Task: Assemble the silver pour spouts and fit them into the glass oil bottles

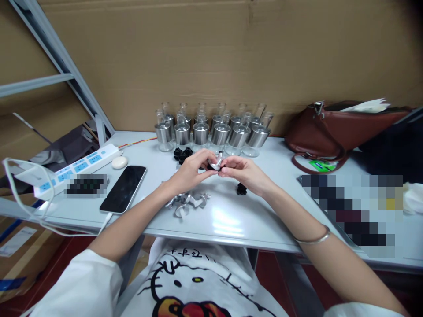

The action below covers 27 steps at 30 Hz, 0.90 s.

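I see the left hand [190,171] and right hand [246,174] both pinching a small curved silver metal piece [217,164]. It lies midway between them.

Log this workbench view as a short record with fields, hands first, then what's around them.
Left hand: pinches the silver part
Right hand: pinches the same part
Near hands: pile of silver parts, black caps
Behind: rows of metal-and-glass jars
Left side: phone, power strip
Right side: brown bag
Surface: grey table
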Tool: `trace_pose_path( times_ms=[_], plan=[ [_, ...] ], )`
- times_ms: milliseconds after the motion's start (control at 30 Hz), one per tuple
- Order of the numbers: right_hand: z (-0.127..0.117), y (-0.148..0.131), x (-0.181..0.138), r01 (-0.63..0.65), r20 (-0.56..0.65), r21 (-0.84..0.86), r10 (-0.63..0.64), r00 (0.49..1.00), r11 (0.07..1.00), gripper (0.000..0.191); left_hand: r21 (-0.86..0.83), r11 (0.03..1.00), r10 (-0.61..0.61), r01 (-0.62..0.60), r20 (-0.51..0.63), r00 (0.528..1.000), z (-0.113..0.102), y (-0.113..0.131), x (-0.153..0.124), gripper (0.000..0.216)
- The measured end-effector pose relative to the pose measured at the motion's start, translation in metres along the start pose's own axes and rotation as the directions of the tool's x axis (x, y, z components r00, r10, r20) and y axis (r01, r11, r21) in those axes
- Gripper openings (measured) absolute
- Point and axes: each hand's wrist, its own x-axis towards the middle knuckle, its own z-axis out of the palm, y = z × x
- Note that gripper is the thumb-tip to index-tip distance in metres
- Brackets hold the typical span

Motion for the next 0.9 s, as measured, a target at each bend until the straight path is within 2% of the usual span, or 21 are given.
trace_pose_path(
  times_ms=[133,267,367,500,667,900],
  plan=[
    [-0.0023,0.0002,0.0029,0.059,-0.130,0.014,-0.057,0.990,0.998,0.026,0.033,0.999,-0.002,0.001,0.036,0.999,-0.0005,0.0005,-0.0006,0.016],
    [-0.0022,-0.0033,0.0037,0.146,-0.207,0.040,-0.135,0.969,0.988,0.031,0.019,0.998,-0.055,0.054,0.064,0.996,0.0004,0.0009,-0.0021,0.047],
    [-0.0019,-0.0050,0.0034,0.194,-0.238,0.006,-0.187,0.953,0.981,0.028,-0.016,0.995,-0.098,0.101,0.120,0.988,-0.0004,0.0017,-0.0025,0.060],
    [-0.0017,-0.0060,0.0029,0.219,-0.230,-0.052,-0.225,0.947,0.974,0.026,-0.017,0.995,-0.099,0.103,0.155,0.983,-0.0016,0.0016,-0.0026,0.065],
    [-0.0012,-0.0069,0.0021,0.209,-0.219,-0.124,-0.233,0.948,0.970,0.025,0.032,0.998,-0.052,0.047,0.178,0.983,-0.0007,-0.0016,-0.0033,0.065],
    [-0.0002,-0.0078,0.0010,0.184,-0.171,-0.106,-0.200,0.965,0.977,0.025,0.143,0.988,0.024,-0.050,0.179,0.984,-0.0018,-0.0046,-0.0036,0.059]
  ],
)
